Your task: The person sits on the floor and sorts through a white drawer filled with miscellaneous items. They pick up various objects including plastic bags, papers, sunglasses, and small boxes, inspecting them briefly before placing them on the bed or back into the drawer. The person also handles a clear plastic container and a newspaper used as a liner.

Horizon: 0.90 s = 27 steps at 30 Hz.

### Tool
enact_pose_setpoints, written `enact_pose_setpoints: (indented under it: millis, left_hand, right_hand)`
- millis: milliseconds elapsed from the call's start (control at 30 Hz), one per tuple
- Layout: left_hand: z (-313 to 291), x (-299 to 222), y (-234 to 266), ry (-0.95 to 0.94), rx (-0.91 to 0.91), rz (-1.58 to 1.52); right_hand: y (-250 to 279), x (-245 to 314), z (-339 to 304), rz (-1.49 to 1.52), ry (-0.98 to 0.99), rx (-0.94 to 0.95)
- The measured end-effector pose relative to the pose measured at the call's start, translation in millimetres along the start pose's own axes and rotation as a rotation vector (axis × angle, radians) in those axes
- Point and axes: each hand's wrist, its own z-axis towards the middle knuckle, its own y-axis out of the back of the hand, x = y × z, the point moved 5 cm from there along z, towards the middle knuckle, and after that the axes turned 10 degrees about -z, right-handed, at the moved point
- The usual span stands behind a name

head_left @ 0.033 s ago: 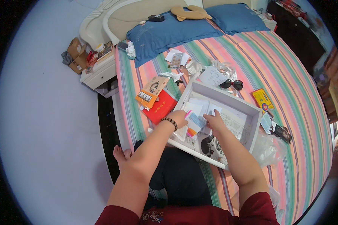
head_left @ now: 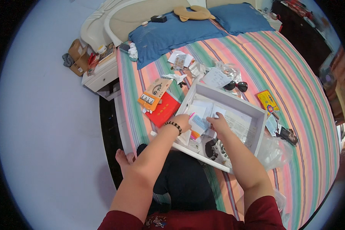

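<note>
Over a white drawer (head_left: pixel 261 128) on the bed, my left hand (head_left: pixel 183 122) has its fingers closed on the left edge of a flat packet (head_left: pixel 197 124), blue and white with pink and orange along its edge. A dark beaded bracelet (head_left: pixel 175 127) circles that wrist. My right hand (head_left: pixel 217 123) grips at the packet's right side with thumb and fingers; some fingertips are hidden. Under the packet, white papers (head_left: pixel 203 105) lie in the drawer. A black-and-white patterned item (head_left: pixel 211 148) sits by the drawer's near side, beside printed sheets (head_left: pixel 239 124).
Left of the drawer are a red folder (head_left: pixel 166 111) and an orange-brown card package (head_left: pixel 155 94). Sunglasses (head_left: pixel 237 86), a yellow box (head_left: pixel 268 101) and a clear plastic bag (head_left: pixel 276 153) surround it. Blister packs (head_left: pixel 180 61) and papers lie farther back. A bedside cabinet (head_left: pixel 103 76) stands left.
</note>
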Motion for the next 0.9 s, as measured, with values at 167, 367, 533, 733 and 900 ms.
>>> enact_pose_setpoints:
  millis: [167, 367, 533, 733, 900]
  left_hand:
    - [7, 5, -23, 0.055, 0.109, 0.112]
    - [11, 6, -26, 0.052, 0.15, 0.112]
    - [11, 5, -24, 0.1, 0.17, 0.077]
    - [11, 8, -24, 0.134, 0.145, 0.053]
    - [10, 5, -22, 0.126, 0.131, 0.05]
  right_hand:
    - [4, 14, -18, -0.744, 0.029, -0.322]
    - [-3, -6, -1, -0.218, -0.002, -0.215]
    - [-8, 6, -11, 0.13, -0.06, -0.028]
    - [-22, 17, -26, 0.103, -0.149, 0.016]
    - [-20, 12, -13, 0.0, -0.072, 0.093]
